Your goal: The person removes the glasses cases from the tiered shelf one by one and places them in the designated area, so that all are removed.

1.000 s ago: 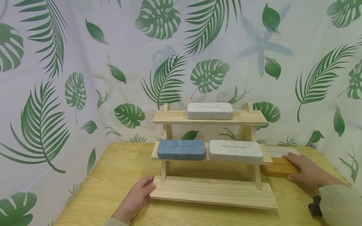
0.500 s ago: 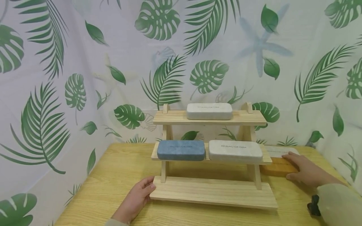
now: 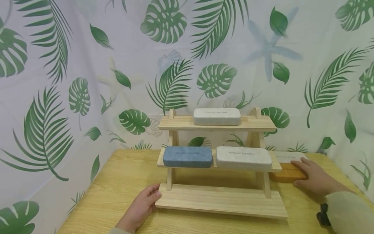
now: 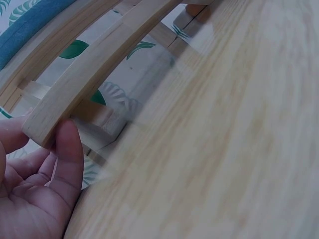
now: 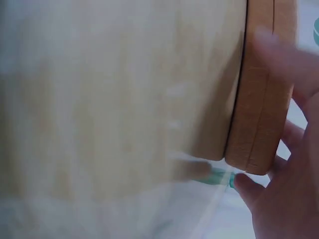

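A three-tier wooden display stand (image 3: 219, 201) stands mid-table. My left hand (image 3: 141, 206) pinches the left end of its bottom shelf, thumb on top and fingers beneath; the left wrist view shows this shelf end (image 4: 50, 119) close. To the right of the stand, my right hand (image 3: 317, 178) grips an orange glasses case (image 3: 284, 175) by its right part. In the right wrist view the orange case (image 5: 259, 99) shows its seam, with thumb and fingers around it. A white glasses case (image 3: 287, 157) lies just behind it, partly covered by the stand and fingers.
On the middle shelf sit a blue glasses case (image 3: 187, 157) at left and a white printed case (image 3: 243, 158) at right. Another pale case (image 3: 217, 117) rests on the top shelf. A leaf-patterned cloth (image 3: 175, 81) hangs behind the wooden table (image 3: 117, 182).
My right hand has edged slightly left at the orange glasses case. My left hand keeps its hold on the shelf end, and the cases on the stand have stayed put.
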The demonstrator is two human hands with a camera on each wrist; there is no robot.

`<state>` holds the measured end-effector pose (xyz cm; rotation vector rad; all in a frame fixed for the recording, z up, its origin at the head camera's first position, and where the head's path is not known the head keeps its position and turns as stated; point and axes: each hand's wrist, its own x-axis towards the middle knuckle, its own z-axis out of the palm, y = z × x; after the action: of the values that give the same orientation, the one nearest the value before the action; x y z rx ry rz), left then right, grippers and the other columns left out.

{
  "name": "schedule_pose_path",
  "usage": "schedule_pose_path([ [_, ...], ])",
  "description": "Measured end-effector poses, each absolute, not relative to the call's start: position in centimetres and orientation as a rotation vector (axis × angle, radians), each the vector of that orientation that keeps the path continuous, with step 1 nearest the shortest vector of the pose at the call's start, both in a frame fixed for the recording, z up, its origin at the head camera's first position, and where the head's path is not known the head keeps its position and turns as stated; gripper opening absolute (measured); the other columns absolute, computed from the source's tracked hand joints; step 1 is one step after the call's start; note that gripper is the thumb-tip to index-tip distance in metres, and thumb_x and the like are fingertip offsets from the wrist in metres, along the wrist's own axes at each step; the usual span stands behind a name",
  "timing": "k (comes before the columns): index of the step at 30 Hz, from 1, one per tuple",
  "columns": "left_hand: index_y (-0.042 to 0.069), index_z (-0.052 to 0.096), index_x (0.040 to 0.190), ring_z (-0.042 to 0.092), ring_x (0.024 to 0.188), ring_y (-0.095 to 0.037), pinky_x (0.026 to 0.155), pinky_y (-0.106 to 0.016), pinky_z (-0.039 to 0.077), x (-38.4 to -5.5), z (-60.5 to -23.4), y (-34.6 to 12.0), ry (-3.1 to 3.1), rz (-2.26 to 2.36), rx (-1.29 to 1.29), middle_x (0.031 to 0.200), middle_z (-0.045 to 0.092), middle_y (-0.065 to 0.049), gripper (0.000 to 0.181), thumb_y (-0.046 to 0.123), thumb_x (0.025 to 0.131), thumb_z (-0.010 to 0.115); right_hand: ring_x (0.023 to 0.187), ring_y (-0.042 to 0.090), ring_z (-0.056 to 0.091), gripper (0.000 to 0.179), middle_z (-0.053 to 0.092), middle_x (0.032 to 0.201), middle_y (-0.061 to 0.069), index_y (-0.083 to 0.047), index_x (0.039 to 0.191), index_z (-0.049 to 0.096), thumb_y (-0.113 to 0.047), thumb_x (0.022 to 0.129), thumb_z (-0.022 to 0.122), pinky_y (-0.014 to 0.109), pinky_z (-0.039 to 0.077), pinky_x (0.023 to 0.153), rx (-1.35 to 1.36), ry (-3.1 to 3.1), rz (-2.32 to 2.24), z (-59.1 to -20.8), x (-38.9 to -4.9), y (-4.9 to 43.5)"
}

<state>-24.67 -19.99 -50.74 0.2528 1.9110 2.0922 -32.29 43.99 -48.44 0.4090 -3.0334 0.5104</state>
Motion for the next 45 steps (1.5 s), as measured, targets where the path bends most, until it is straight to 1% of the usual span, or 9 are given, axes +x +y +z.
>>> schedule_pose_path([
  [3, -0.015, 0.019, 0.153, 0.049, 0.129, -0.033, 0.103, -0.038, 0.048, -24.7, -50.8, -19.9, 1.905, 2.098, 0.254, 0.15, 0.037, -0.033, 0.069, 0.026, 0.108, 0.052, 0.128, 0.069, 0.019, 0.099, 0.018, 0.147, 0.049, 0.003, 0.15, 0.036, -0.052, 0.08, 0.082, 0.083, 0.021, 0.097, 0.349, -3.04, 0.521, -48.6, -31.9, 44.1],
  [7, -0.014, 0.019, 0.154, 0.049, 0.13, -0.033, 0.103, -0.038, 0.048, -24.7, -50.7, -19.8, 1.898, 2.102, 0.25, 0.151, 0.037, -0.032, 0.069, 0.026, 0.108, 0.052, 0.13, 0.069, 0.016, 0.108, 0.013, 0.15, 0.048, 0.001, 0.155, 0.029, -0.061, 0.081, 0.077, 0.083, 0.02, 0.097, 0.319, -3.032, 0.536, -48.4, -31.6, 44.2],
  [14, -0.013, 0.017, 0.155, 0.045, 0.133, -0.034, 0.104, -0.038, 0.047, -24.6, -50.6, -19.8, 1.889, 2.091, 0.224, 0.154, 0.031, -0.033, 0.072, 0.029, 0.108, 0.052, 0.131, 0.066, 0.021, 0.104, 0.017, 0.152, 0.044, -0.003, 0.159, 0.026, -0.056, 0.085, 0.077, 0.083, 0.024, 0.095, 0.405, -2.961, 0.477, -46.7, -31.0, 43.4],
  [19, -0.013, 0.017, 0.155, 0.046, 0.133, -0.032, 0.104, -0.037, 0.047, -24.5, -50.5, -19.7, 1.885, 2.09, 0.222, 0.154, 0.033, -0.031, 0.072, 0.029, 0.108, 0.052, 0.131, 0.065, 0.023, 0.105, 0.022, 0.152, 0.041, -0.009, 0.161, 0.024, -0.054, 0.083, 0.079, 0.082, 0.026, 0.094, 0.433, -2.918, 0.451, -44.9, -30.3, 42.3],
  [24, -0.013, 0.018, 0.155, 0.046, 0.133, -0.032, 0.105, -0.037, 0.046, -24.4, -50.3, -19.7, 1.904, 2.077, 0.211, 0.154, 0.034, -0.031, 0.071, 0.029, 0.108, 0.052, 0.132, 0.064, 0.025, 0.106, 0.026, 0.152, 0.039, -0.016, 0.162, 0.026, -0.052, 0.08, 0.083, 0.081, 0.028, 0.093, 0.481, -2.856, 0.45, -43.4, -29.6, 41.5],
  [26, -0.014, 0.018, 0.154, 0.046, 0.132, -0.032, 0.105, -0.037, 0.046, -24.4, -50.3, -19.7, 1.907, 2.077, 0.208, 0.153, 0.035, -0.031, 0.071, 0.029, 0.108, 0.052, 0.131, 0.064, 0.026, 0.107, 0.027, 0.152, 0.038, -0.016, 0.162, 0.027, -0.053, 0.079, 0.083, 0.081, 0.028, 0.093, 0.489, -2.851, 0.435, -42.9, -29.2, 41.0],
  [34, -0.012, 0.018, 0.155, 0.045, 0.133, -0.032, 0.105, -0.038, 0.046, -24.4, -50.6, -19.7, 1.905, 2.074, 0.196, 0.155, 0.033, -0.031, 0.072, 0.03, 0.108, 0.052, 0.133, 0.064, 0.025, 0.108, 0.025, 0.155, 0.036, -0.016, 0.162, 0.026, -0.052, 0.079, 0.084, 0.082, 0.027, 0.092, 0.515, -2.853, 0.455, -40.6, -27.5, 39.0],
  [38, -0.012, 0.018, 0.155, 0.044, 0.134, -0.033, 0.105, -0.038, 0.046, -24.4, -50.6, -19.8, 1.906, 2.075, 0.193, 0.155, 0.031, -0.032, 0.073, 0.031, 0.108, 0.052, 0.135, 0.062, 0.024, 0.108, 0.021, 0.159, 0.033, -0.02, 0.163, 0.023, -0.051, 0.079, 0.084, 0.082, 0.027, 0.092, 0.52, -2.843, 0.495, -39.5, -26.7, 37.8],
  [45, -0.013, 0.019, 0.155, 0.046, 0.133, -0.033, 0.105, -0.038, 0.046, -24.4, -50.5, -19.8, 1.91, 2.083, 0.204, 0.153, 0.034, -0.032, 0.069, 0.028, 0.108, 0.052, 0.138, 0.058, 0.025, 0.108, 0.023, 0.161, 0.025, -0.027, 0.163, 0.025, -0.051, 0.077, 0.086, 0.081, 0.029, 0.091, 0.587, -2.741, 0.496, -38.1, -25.6, 35.1],
])
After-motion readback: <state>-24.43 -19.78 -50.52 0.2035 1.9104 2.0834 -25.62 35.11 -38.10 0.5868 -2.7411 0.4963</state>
